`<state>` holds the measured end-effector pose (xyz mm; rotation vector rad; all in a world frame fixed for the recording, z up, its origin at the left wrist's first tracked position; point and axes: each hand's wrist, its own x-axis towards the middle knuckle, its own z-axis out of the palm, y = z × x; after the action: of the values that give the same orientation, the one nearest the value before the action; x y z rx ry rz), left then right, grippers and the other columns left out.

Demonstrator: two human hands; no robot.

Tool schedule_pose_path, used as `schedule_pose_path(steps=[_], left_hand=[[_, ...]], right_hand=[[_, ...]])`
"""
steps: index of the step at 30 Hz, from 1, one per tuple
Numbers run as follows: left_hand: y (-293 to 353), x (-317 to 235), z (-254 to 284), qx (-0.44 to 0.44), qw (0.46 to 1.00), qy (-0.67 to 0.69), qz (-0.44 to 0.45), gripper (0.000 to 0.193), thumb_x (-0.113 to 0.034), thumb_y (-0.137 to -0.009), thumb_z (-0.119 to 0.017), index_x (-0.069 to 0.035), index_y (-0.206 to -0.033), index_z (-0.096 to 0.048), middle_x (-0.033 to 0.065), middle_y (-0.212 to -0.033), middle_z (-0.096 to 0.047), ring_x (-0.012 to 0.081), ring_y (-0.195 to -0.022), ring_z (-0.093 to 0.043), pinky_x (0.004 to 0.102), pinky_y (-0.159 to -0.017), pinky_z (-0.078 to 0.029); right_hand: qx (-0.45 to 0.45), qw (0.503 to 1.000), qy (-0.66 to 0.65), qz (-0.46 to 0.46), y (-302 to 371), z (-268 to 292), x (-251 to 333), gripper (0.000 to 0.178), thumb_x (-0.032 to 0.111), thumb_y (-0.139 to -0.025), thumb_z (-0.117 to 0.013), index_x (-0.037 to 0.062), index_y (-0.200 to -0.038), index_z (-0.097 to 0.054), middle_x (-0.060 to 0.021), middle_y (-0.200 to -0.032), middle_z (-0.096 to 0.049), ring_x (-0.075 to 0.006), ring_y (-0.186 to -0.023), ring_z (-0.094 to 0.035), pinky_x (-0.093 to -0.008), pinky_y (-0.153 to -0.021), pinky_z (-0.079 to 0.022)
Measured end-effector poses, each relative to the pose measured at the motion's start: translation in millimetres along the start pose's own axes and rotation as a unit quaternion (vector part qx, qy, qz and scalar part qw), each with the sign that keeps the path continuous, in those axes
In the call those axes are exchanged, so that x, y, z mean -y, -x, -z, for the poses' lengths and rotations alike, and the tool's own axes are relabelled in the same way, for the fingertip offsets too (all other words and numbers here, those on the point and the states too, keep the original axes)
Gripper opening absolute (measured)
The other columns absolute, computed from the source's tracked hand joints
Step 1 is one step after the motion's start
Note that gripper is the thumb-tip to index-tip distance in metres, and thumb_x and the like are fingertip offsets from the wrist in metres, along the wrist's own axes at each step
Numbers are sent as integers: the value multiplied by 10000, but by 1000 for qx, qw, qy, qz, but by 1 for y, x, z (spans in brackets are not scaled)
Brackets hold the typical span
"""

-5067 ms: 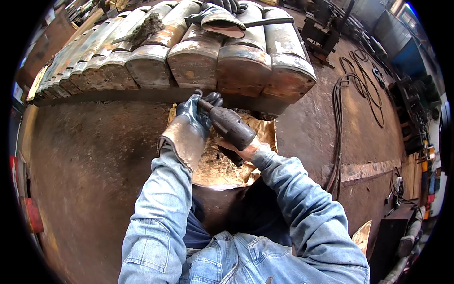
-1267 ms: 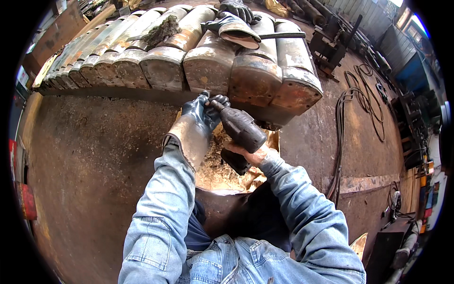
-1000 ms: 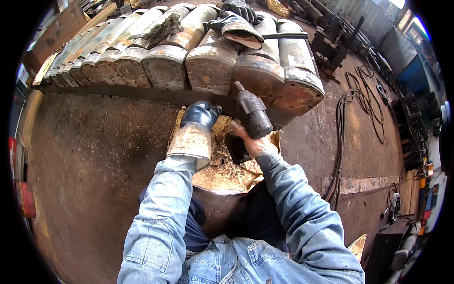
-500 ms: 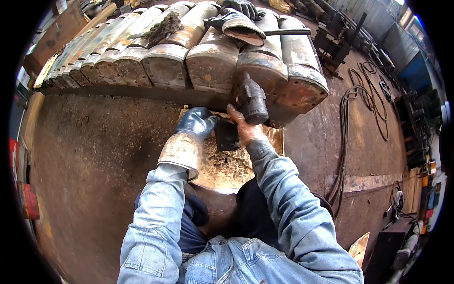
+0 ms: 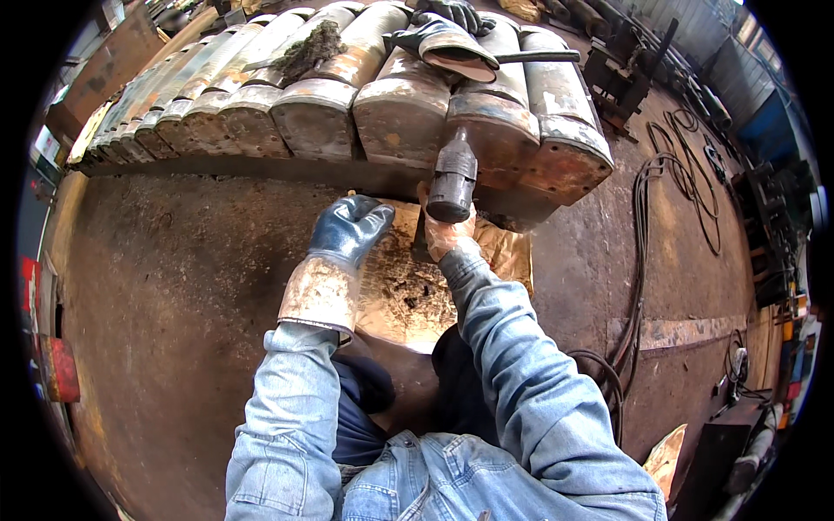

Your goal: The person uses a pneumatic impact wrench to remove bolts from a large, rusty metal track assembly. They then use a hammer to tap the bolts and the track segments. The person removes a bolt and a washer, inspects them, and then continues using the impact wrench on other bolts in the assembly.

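A black impact wrench [image 5: 453,182] stands out from the end of a worn metal block, its nose pointing toward the block's face. My right hand [image 5: 445,236], in a thin clear glove, is wrapped round its handle below the body. A dark block at the tool's base [image 5: 421,239] shows partly beside that hand. To the left, my left hand [image 5: 350,227] wears a dark blue coated glove with a dirty pale cuff. Its fingers are curled, and what they hold, if anything, is hidden. Under both hands lies a stained brown sheet [image 5: 395,300].
A row of heavy, round-topped metal blocks [image 5: 400,122] runs across the far side. On top lie dark gloves [image 5: 452,52], a bar [image 5: 543,56] and a dark bristly clump [image 5: 308,52]. Black cables [image 5: 638,260] trail along the floor at right.
My left hand has moved left, away from the tool's base. The impact wrench has swung more upright and slightly left with my right hand.
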<state>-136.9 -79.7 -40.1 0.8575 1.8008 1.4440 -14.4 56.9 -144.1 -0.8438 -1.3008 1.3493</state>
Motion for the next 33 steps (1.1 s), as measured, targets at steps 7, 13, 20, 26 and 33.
schedule_pose_path(steps=[7,13,20,26,33], left_hand=[[17,-13,18,-17,999,31,30,234,-159,-878,-799,7,-1027,-731,38,-919,-738,101,-796,-657,266,-725,-540],[6,1,22,-5,999,11,39,219,-179,-884,-796,-13,-1012,-732,17,-928,-737,97,-809,-649,268,-757,-532],[-16,16,17,9,995,49,84,213,-253,-903,-784,-68,-996,-733,28,-933,-740,101,-766,-668,266,-723,-549],[-16,-22,-11,25,976,150,157,415,-410,-931,-737,-76,-1169,-679,85,-1088,-740,181,-904,-705,323,-800,-572],[-20,-34,-40,77,910,352,205,616,-522,-974,-610,52,-1194,-632,196,-1149,-709,312,-1060,-688,447,-947,-563]], right_hand=[[54,990,-116,60,-9,7,-25,111,128,-1017,-540,74,-1090,-603,-19,-928,-644,-155,-773,-610,-314,-732,-530],[30,947,-317,-39,-7,9,-2,195,199,-1077,-491,69,-1154,-614,2,-944,-640,-110,-767,-586,-270,-722,-518],[64,989,129,27,5,42,46,281,282,-1002,-630,61,-1175,-633,-42,-1012,-677,-159,-834,-639,-328,-766,-540],[187,929,310,69,31,58,114,705,549,-870,-721,38,-1327,-559,-204,-1221,-648,-364,-1121,-618,-461,-966,-484],[319,825,352,307,47,58,152,713,281,-887,-755,75,-1496,-446,-165,-1509,-460,-316,-1420,-410,-402,-1189,-323]])
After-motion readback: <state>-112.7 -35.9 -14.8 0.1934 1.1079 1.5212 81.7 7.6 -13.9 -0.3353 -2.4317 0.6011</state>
